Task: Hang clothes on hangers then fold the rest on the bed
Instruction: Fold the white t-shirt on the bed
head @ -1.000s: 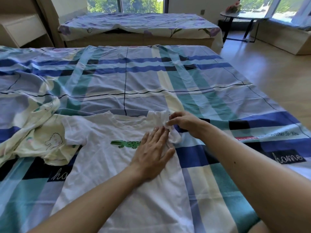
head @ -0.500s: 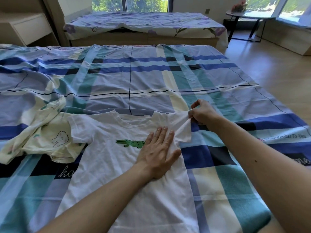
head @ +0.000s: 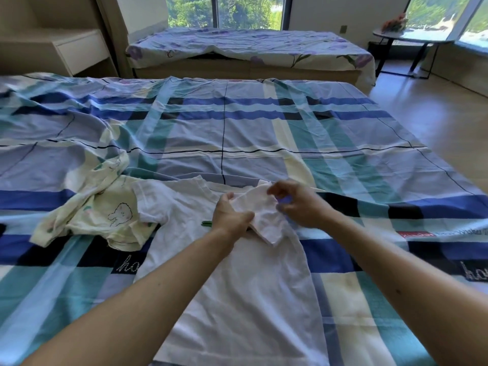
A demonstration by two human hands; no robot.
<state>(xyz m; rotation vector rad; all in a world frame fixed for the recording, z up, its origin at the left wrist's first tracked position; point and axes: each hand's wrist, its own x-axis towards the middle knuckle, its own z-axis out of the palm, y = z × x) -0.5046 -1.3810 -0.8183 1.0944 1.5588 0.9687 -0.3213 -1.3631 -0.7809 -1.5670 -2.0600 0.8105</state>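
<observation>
- A white T-shirt (head: 237, 299) lies flat and face up on the bed (head: 264, 133), towards the near edge and roughly midway along it.
- Its long axis runs from the near edge to the far edge: the hem points at the person, the collar at the far edge.
- One short sleeve (head: 260, 215) is folded inward across the chest, its cuff slanting towards the near edge.
- The left hand (head: 232, 215) grips this sleeve, with the thumb lying over the cloth and the fingers curled at its other side.
- The right hand (head: 298, 204) is blurred, with its fingers curled at the sleeve's far corner. Whether it pinches the cloth I cannot tell.
- A strip of green print (head: 207, 223) shows on the chest beside the left wrist.
- The other sleeve spreads out flat and overlaps a crumpled cream garment (head: 105, 215) with a line-drawn animal, which lies towards the bed's left edge.
- A second bed (head: 250, 46) with a flowered sheet stands beyond the far edge.
</observation>
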